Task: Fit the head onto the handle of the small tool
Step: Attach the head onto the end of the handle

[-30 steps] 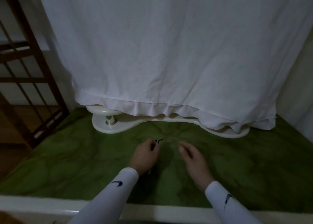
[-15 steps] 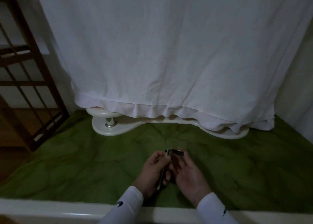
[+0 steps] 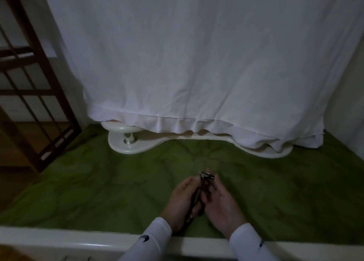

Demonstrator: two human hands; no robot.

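The small tool is a slim dark handle (image 3: 196, 198) with a short black and silver head (image 3: 207, 175) set crosswise at its top end. My left hand (image 3: 182, 200) is wrapped around the handle, holding it upright and tilted a little. My right hand (image 3: 221, 202) sits against it on the right, with its fingertips on the right end of the head. Both hands hover low over the green cloth (image 3: 98, 187) near its front edge. The lower part of the handle is hidden between my palms.
A white sheet (image 3: 197, 63) hangs over something at the back, and a white curved base (image 3: 126, 145) with a short metal post sticks out under it. A brown wooden lattice frame (image 3: 33, 87) stands at the left. A white rail (image 3: 59, 239) runs along the front edge.
A second ago my hands were apart, the left holding the tool. They have come together and drawn nearer to me, and my right fingers now rest on the head.
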